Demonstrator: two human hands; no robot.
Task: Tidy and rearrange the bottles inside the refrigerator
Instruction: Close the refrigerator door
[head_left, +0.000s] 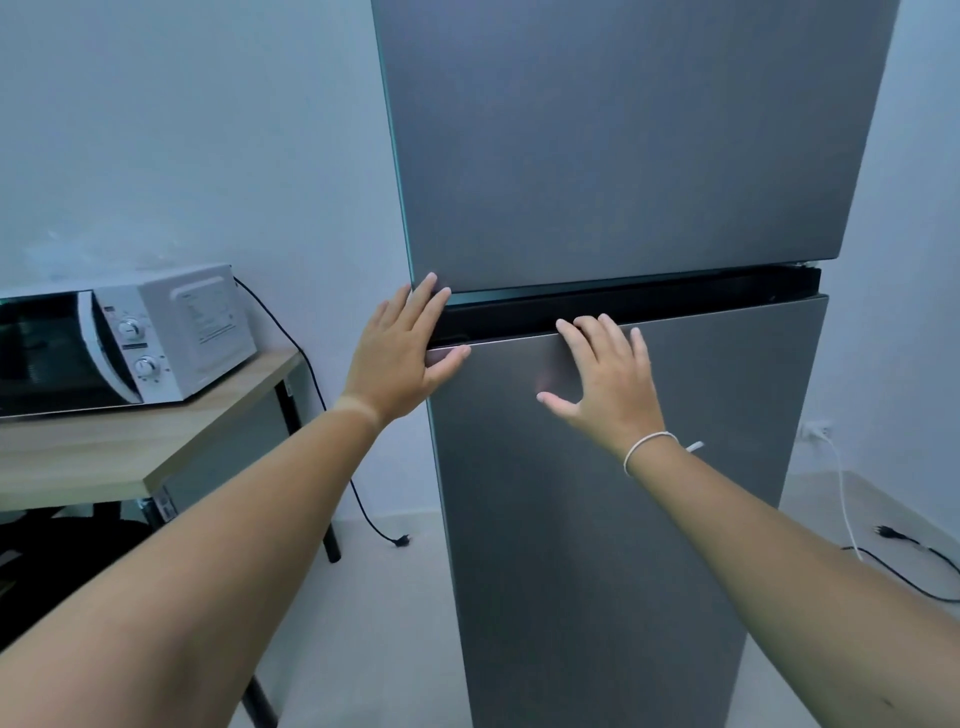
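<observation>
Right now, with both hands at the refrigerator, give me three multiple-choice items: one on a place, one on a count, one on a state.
1. Where is the microwave?
A. on the wooden table
B. on the floor
C. on top of the refrigerator

2. How many round knobs does the microwave show?
A. one
B. two
C. four

3. The lower door is:
A. wide open
B. removed
C. shut

Key: 1 A, it rests on the tabletop; 2 B, two dials stacked; 3 C, left hand and right hand lie open at its top edge, with no interior visible.
</observation>
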